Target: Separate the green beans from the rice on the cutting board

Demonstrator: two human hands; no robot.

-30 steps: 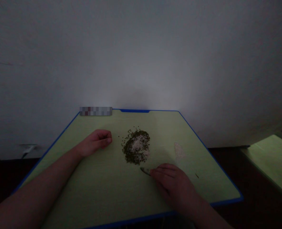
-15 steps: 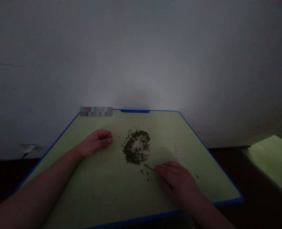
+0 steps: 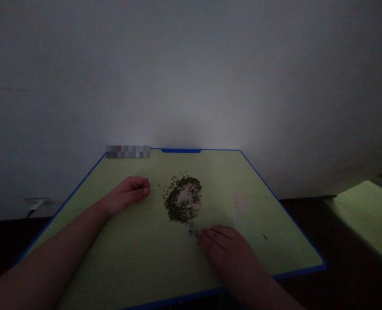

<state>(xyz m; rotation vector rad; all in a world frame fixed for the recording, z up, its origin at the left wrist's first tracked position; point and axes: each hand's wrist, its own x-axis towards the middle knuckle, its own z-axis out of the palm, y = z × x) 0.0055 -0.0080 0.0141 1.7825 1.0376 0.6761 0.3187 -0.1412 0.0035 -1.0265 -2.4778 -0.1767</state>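
A mixed pile of small dark green beans and pale grains [image 3: 183, 199] lies in the middle of the table [image 3: 139, 262]. My left hand [image 3: 134, 189] rests to the left of it, fingers curled closed, with nothing visible in them. Near the pile's front edge, my right hand [image 3: 225, 243] pinches a thin stick-like tool [image 3: 193, 228]. Its tip points at the pile and is blurred, so its exact kind cannot be told. A few loose beans [image 3: 191, 233] lie by the tip.
A small patch of pale grains [image 3: 241, 203] lies to the right of the pile. Closer to the right edge is a thin dark sliver [image 3: 265, 237]. Blue trim [image 3: 181, 150] borders the table, a wall [image 3: 191, 77] stands behind, and another table [image 3: 371, 211] is at the right.
My right hand has moved left and slightly nearer to me with the thin tool, towards the loose beans. My left hand stays in place. The view has shifted slightly.
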